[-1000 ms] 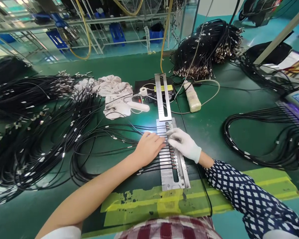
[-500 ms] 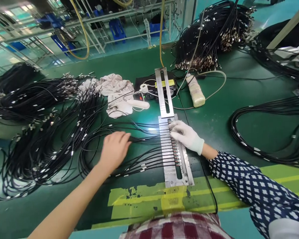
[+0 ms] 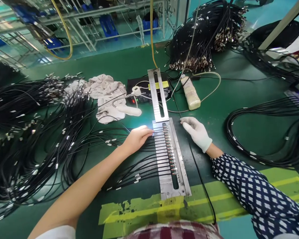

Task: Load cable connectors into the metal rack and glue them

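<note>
A metal slotted fixture [image 3: 165, 191] lies on the bench in front of me, with several black cables [image 3: 149, 161] laid side by side across it. Their small metal connectors [image 3: 168, 142] line up along its slot. At the fixture's upper left edge, my bare left hand [image 3: 137, 138] pinches a black cable, its fingertips partly hiding it. To the right of the fixture and apart from it is my white-gloved right hand [image 3: 196, 133]. Its thumb and fingers are closed together; whatever may be between them is too small to make out. A second slotted metal plate [image 3: 151, 86] extends from the fixture's far end.
Large bundles of black cables [image 3: 40, 132] cover the left side. Another heap [image 3: 189, 39] lies at the back right, and looped cables [image 3: 229, 132] lie at right. Behind the fixture are a black control box [image 3: 132, 83], a plastic bottle [image 3: 191, 94] and cloths [image 3: 104, 88].
My left hand has moved right and away from me, to the fixture's edge. My right hand has come off the connectors and shifted right. The view has moved slightly.
</note>
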Demonstrator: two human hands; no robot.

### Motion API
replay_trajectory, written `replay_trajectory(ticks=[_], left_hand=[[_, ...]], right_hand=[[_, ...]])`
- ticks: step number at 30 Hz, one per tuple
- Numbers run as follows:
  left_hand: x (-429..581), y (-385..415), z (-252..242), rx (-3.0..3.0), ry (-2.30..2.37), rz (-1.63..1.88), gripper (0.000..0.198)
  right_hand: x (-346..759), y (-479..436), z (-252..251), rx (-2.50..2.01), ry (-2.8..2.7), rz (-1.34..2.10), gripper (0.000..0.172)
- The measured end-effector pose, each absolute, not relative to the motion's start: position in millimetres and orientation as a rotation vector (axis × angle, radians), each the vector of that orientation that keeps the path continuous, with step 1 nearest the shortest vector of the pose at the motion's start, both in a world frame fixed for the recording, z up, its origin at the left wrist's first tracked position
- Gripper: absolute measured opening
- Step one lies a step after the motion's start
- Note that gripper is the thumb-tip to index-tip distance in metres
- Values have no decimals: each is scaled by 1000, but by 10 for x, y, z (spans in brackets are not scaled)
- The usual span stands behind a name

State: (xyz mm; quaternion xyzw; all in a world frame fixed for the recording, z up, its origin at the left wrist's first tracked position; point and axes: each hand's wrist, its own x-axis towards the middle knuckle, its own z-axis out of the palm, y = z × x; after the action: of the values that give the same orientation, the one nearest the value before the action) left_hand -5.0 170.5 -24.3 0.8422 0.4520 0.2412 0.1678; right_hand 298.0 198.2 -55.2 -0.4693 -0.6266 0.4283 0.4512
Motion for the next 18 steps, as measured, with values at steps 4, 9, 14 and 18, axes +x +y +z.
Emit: replay_trajectory(ticks=[4,9,14,18], left_hand=[[-43,1767,-311,2439,1256,583,29],[-55,1807,-341,2505,1187,516,31],[-86,1820,-341,2542,1149,487,32],[-57,1811,-388,2536,1148,506,30]], right_hand=[[2918,1964,-536,-1151,-1630,1021,36],[2917,1951,-508,-1160,-1674,1013,28],[2903,1939,-483,-1157,-1663,1029,22],[2891,1933,-473,-1153,-1653,1042,21]])
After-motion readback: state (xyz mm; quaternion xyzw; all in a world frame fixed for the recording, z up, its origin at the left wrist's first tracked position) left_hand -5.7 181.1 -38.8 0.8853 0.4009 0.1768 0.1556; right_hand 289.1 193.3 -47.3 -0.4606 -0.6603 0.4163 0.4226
